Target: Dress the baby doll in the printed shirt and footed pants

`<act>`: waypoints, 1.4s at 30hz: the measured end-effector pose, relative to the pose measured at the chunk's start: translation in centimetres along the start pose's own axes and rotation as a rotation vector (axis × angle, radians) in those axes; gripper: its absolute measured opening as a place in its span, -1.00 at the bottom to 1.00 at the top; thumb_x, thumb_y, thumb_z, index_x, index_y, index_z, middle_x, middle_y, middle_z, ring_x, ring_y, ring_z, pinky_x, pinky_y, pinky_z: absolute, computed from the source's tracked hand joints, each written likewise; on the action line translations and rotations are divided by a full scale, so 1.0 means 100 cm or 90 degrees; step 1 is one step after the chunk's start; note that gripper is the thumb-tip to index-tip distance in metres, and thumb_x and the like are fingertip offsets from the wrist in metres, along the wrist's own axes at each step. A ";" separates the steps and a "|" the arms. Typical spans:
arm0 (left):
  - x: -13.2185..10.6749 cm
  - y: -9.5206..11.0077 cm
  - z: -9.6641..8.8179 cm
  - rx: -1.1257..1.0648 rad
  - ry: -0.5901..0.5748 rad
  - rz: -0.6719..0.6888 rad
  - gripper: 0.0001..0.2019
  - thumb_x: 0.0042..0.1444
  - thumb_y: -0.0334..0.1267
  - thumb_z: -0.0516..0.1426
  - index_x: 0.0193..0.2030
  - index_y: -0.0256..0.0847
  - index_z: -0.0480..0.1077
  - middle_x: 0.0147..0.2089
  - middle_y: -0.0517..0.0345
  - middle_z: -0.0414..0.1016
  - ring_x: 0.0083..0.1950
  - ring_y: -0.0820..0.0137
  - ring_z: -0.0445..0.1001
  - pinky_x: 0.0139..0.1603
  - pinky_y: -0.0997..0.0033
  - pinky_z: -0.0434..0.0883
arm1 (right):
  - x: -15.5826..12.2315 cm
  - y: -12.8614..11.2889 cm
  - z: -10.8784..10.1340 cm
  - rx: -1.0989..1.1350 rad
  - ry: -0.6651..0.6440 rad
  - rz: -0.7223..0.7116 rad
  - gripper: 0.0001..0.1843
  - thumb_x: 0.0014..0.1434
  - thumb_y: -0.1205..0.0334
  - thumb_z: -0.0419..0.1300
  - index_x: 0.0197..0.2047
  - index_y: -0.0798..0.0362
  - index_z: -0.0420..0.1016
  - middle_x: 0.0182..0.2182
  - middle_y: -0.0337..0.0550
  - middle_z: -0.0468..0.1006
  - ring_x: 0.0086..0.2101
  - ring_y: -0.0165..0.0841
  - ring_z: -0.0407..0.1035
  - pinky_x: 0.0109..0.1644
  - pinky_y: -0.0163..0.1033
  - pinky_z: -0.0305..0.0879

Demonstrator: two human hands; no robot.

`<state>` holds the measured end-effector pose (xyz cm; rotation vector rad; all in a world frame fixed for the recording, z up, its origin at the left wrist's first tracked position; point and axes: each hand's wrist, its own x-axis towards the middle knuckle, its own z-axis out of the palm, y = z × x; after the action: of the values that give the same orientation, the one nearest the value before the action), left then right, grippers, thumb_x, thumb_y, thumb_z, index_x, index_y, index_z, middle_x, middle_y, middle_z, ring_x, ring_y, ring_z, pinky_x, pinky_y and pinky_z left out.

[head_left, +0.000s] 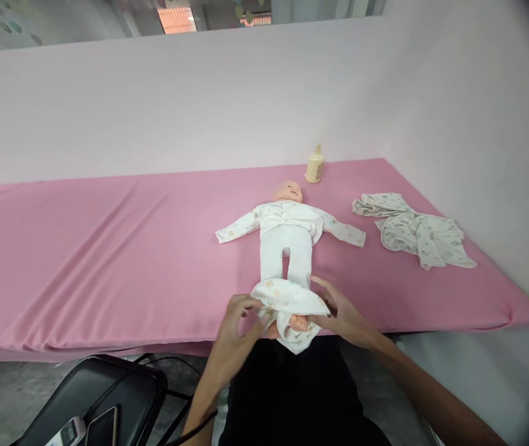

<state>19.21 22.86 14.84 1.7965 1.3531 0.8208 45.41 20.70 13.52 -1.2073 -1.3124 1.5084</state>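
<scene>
A baby doll (287, 193) lies on its back on the pink-covered table, arms spread, head away from me. It has on a white printed top (283, 214) and plain white leg wear (285, 244). Around its lower legs is bunched a white printed baby garment (287, 296), which hangs slightly past the table's front edge. The doll's bare feet (298, 323) show below the bunched cloth. My left hand (242, 325) pinches the garment's left side. On the right side, my right hand (341, 313) grips its edge beside a foot, fingers partly hidden by cloth.
Crumpled printed baby clothes (420, 232) lie on the right of the pink sheet (153, 248). A yellowish pump bottle (314, 166) stands near the back wall. Below the table at left, a black chair (106, 390) bears a phone (101, 428) and a corded device.
</scene>
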 end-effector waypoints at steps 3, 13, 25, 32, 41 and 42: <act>0.015 -0.018 -0.017 -0.084 0.021 -0.066 -0.66 0.21 -0.07 0.10 0.08 -0.11 0.31 0.16 0.04 0.29 0.01 0.31 0.31 0.12 0.26 0.30 | 0.004 -0.004 -0.024 -0.012 -0.091 0.010 -0.28 0.10 0.12 0.31 0.30 -0.06 0.19 0.12 -0.06 0.42 0.11 -0.22 0.33 0.16 -0.03 0.31; 0.065 -0.032 -0.027 -0.250 -0.333 -0.102 -0.76 0.14 -0.19 0.14 -0.08 -0.21 0.34 -0.10 0.12 0.40 -0.08 0.38 0.36 -0.07 0.40 0.34 | 0.026 0.000 -0.047 -0.229 -0.119 -0.008 -0.69 0.10 0.29 0.15 -0.05 0.00 0.47 -0.12 -0.16 0.51 -0.11 -0.26 0.39 -0.03 -0.09 0.36; 0.073 -0.023 -0.028 -0.209 -0.462 -0.122 -0.64 -0.03 -0.10 0.28 -0.19 -0.22 0.30 -0.22 0.17 0.37 -0.20 0.41 0.32 -0.17 0.42 0.29 | 0.063 0.012 -0.032 -0.335 0.128 -0.124 -0.95 0.17 0.30 0.03 -0.31 0.03 0.30 -0.33 -0.18 0.47 -0.30 -0.30 0.34 -0.23 -0.18 0.28; 0.061 -0.018 -0.013 -0.150 -0.362 -0.062 -0.68 0.07 -0.01 0.20 -0.30 -0.24 0.27 -0.29 0.22 0.30 -0.26 0.45 0.22 -0.23 0.47 0.23 | 0.049 0.008 -0.032 -0.285 0.110 -0.135 -0.91 0.18 0.31 0.05 -0.23 0.03 0.35 -0.25 -0.12 0.49 -0.21 -0.27 0.37 -0.14 -0.14 0.31; 0.056 -0.025 -0.009 -0.038 -0.321 0.047 -0.80 0.13 -0.12 0.13 -0.28 -0.24 0.37 -0.30 0.19 0.34 -0.28 0.42 0.21 -0.26 0.45 0.19 | 0.051 0.002 -0.045 -0.387 0.052 -0.126 -0.90 0.11 0.27 0.14 -0.25 0.03 0.35 -0.23 -0.18 0.46 -0.21 -0.28 0.33 -0.11 -0.11 0.31; 0.056 -0.026 -0.008 -0.020 -0.316 0.059 -0.79 0.14 -0.11 0.12 -0.30 -0.24 0.39 -0.30 0.17 0.35 -0.28 0.41 0.23 -0.25 0.44 0.20 | 0.053 0.003 -0.046 -0.376 0.044 -0.126 -0.91 0.11 0.26 0.15 -0.27 0.03 0.33 -0.26 -0.19 0.46 -0.24 -0.29 0.32 -0.14 -0.14 0.31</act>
<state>18.67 28.89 13.42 1.8865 0.9341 0.3961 48.60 26.79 12.33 -1.4163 -1.8414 0.9530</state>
